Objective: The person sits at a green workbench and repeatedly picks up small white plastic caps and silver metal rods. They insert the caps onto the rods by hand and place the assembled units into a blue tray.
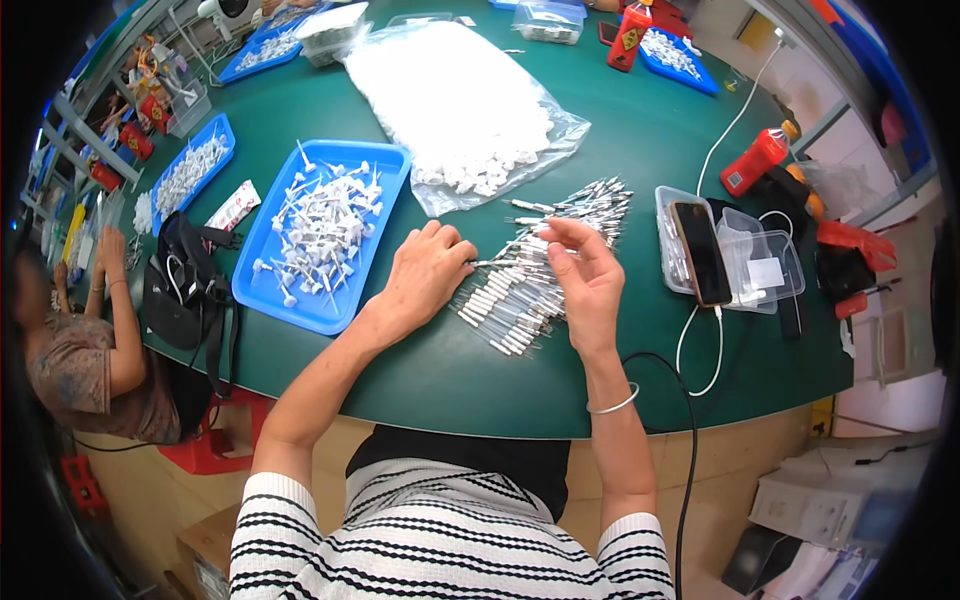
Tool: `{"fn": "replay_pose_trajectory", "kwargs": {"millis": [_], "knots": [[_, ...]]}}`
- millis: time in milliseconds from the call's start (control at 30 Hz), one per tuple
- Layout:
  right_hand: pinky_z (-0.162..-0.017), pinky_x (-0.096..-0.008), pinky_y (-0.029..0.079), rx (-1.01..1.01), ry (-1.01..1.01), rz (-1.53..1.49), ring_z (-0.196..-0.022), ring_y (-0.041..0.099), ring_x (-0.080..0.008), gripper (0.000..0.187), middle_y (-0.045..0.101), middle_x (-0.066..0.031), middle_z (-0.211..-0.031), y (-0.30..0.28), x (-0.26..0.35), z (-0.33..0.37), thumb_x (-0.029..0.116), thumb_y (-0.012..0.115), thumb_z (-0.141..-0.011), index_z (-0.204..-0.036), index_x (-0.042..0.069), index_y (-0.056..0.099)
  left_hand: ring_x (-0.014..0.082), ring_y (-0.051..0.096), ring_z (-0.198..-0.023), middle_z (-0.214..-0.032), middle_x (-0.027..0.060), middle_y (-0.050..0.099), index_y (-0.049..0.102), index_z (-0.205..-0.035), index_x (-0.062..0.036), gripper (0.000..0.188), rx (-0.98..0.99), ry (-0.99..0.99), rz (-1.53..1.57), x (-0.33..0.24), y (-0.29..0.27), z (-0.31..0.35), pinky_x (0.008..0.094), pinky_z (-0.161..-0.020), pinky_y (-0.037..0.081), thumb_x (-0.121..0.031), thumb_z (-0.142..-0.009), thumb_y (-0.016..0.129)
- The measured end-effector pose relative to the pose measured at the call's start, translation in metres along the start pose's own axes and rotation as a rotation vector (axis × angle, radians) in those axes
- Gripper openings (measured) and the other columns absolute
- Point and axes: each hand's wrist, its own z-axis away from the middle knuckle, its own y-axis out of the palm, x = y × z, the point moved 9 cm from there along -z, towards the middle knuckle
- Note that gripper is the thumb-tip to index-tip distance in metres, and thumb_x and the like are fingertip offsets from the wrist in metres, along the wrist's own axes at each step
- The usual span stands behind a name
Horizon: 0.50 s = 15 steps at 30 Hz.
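Observation:
My left hand (428,272) is closed, its fingertips pinching a thin metal rod (483,263) at the left edge of a pile. That pile (520,305) lies on the table between my hands: many slim rods with white sleeves and clear thin ends at the near side, bare silvery ones (595,205) at the far side. Over its right part hovers my right hand (588,280), thumb and forefinger curled close together; whatever is between them is too small to tell. Left of my left hand, a blue tray (385,235) holds many white caps on thin stems.
A clear bag of white pieces (450,90) lies beyond the pile. On the right are a phone (702,255) on a clear plastic box (775,262), white cables and a red bottle (757,160). A black bag (180,285) lies left, near another person (100,350).

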Motion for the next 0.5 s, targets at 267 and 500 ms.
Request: {"fn": "replay_pose_trajectory", "kwargs": {"millis": [267, 500], "knots": [[-0.065, -0.0180, 0.043, 0.098, 0.159, -0.084, -0.073, 0.056, -0.0053, 0.016, 0.063, -0.0009, -0.084, 0.010, -0.013, 0.009, 0.005, 0.066, -0.087, -0.103, 0.002, 0.065, 0.0236, 0.061, -0.074, -0.080, 0.0066, 0.066, 0.063, -0.086, -0.0055, 0.015, -0.235, -0.051, 0.170, -0.015, -0.054, 0.000, 0.0347, -0.064, 0.048, -0.002, -0.074, 0.071], [-0.069, -0.0238, 0.055, 0.104, 0.164, -0.298, -0.079, 0.064, -0.0108, 0.019, 0.065, -0.0070, -0.090, 0.024, -0.023, 0.015, 0.004, 0.064, -0.088, -0.105, -0.003, 0.064, 0.0183, 0.063, -0.077, -0.085, 0.0072, 0.065, 0.063, -0.094, -0.0033, 0.021, -0.319, -0.008, 0.367, -0.043, -0.054, -0.005, 0.0283, -0.067, 0.050, 0.000, -0.075, 0.072]]}}
